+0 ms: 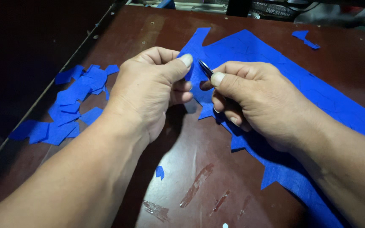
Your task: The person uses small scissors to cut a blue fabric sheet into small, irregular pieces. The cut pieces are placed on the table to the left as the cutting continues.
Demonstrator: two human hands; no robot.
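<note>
A large blue fabric sheet [275, 63] with a jagged cut edge lies across the dark red-brown table [182, 169]. My left hand [148, 90] pinches the sheet's near edge between thumb and fingers. My right hand [254, 103] rests on the sheet and is closed on small metal scissors [205, 68], whose blades stick up between the two thumbs at the fabric's edge.
A pile of several cut blue fabric pieces [70, 105] lies at the table's left edge. A tiny blue scrap [160, 172] sits near the front, another scrap [304, 38] at the far right. Scratched patches [197, 185] mark the tabletop. Dark clutter stands behind the table.
</note>
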